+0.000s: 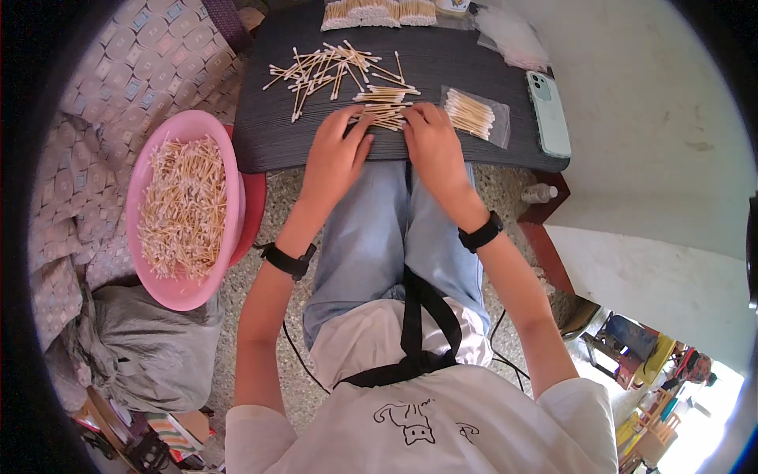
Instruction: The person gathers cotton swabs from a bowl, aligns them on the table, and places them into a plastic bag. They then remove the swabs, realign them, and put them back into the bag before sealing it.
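Observation:
My left hand (pixel 338 152) and my right hand (pixel 436 148) rest at the front of the dark table. Between them lies a small row of cotton swabs (pixel 387 117), set side by side, with my fingertips closed against its two ends. Just beyond it is another lined-up group of swabs (pixel 385 94). A loose, crisscrossed heap of swabs (pixel 328 67) spreads farther back to the left. Right of my right hand, a clear plastic bag (pixel 499 130) holds a neat stack of swabs. My fingers partly hide the swab tips they touch.
A pink basin (pixel 136 237) full of loose swabs stands left of the table (pixel 264 146). Several filled swab packs (pixel 379 14) line the far edge. Empty-looking clear bags (pixel 513 39) lie at the far right, near a pale green phone (pixel 549 114). A wall (pixel 647 118) rises on the right.

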Tool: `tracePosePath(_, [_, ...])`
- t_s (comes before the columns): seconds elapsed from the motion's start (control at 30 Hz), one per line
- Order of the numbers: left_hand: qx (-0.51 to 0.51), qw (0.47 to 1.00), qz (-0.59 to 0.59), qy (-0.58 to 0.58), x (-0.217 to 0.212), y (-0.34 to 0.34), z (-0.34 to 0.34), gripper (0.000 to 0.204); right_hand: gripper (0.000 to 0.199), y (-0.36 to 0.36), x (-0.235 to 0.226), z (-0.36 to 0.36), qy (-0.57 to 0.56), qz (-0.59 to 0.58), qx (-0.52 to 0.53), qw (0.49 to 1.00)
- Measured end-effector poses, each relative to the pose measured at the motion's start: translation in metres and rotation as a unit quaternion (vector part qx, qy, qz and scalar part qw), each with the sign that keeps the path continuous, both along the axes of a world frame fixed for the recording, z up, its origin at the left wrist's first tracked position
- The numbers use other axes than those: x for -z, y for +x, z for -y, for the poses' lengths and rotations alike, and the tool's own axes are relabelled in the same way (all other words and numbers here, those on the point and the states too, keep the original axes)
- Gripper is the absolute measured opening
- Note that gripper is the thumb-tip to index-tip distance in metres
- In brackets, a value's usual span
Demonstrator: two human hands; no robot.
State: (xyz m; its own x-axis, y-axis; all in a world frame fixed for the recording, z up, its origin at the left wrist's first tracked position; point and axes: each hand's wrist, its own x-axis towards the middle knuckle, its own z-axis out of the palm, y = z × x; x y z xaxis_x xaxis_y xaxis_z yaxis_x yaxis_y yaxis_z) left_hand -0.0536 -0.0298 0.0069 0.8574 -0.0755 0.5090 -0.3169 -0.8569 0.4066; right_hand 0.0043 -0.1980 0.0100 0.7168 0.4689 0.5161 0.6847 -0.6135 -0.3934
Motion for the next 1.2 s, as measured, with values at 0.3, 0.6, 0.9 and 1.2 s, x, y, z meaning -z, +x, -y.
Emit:
tracePosePath(0.3, [-0.01, 0.999, 0.023, -0.029, -0.005, 0.009, -0.004, 0.017, 0.012, 0.011, -0.001, -0.004, 0.017, 0.0, -0.027, 0.999])
tracePosePath(0.6, [-0.035, 0.997, 0.053, 0.034, -0.003, 0.015, -0.001, 0.01, 0.011, 0.012, 0.0, -0.006, 0.048, -0.008, -0.033, 0.998])
tracePosePath(0.9, [-0.023, 0.996, 0.039, 0.075, -0.002, 0.018, -0.002, 0.014, 0.016, 0.008, -0.005, -0.008, 0.05, -0.016, -0.027, 0.998])
tracePosePath(1.2, [0.052, 0.998, 0.025, 0.022, -0.004, 0.001, -0.012, 0.016, 0.024, -0.017, -0.004, 0.004, 0.025, -0.023, -0.101, 0.994])
